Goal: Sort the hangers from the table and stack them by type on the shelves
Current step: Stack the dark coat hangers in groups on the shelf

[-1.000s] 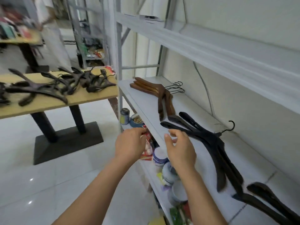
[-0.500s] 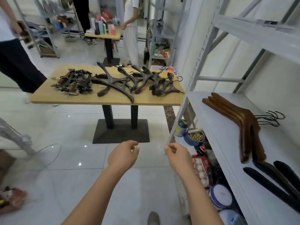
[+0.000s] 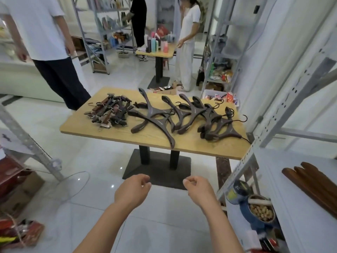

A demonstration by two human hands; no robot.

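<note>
A wooden table [image 3: 200, 148] stands ahead with several dark brown coat hangers [image 3: 182, 117] spread over its middle and right. A heap of small brown clip hangers [image 3: 107, 114] lies on its left part. My left hand [image 3: 132, 191] and my right hand [image 3: 199, 189] hover low in front of me, short of the table, fingers loosely curled and holding nothing. At the right edge, brown wooden hangers [image 3: 310, 183] lie on the white shelf [image 3: 291, 207].
A grey metal shelf upright [image 3: 273, 114] rises just right of the table. Jars and a blue bowl of nuts [image 3: 259, 210] sit on the lower shelf. A person in a white shirt [image 3: 45, 42] stands left of the table; two more stand at a far table [image 3: 156, 52]. Boxes [image 3: 18, 189] lie on the floor, left.
My view has swung from the shelf to face the table, and both empty hands have come away from the shelf edge and now hang in front of me.
</note>
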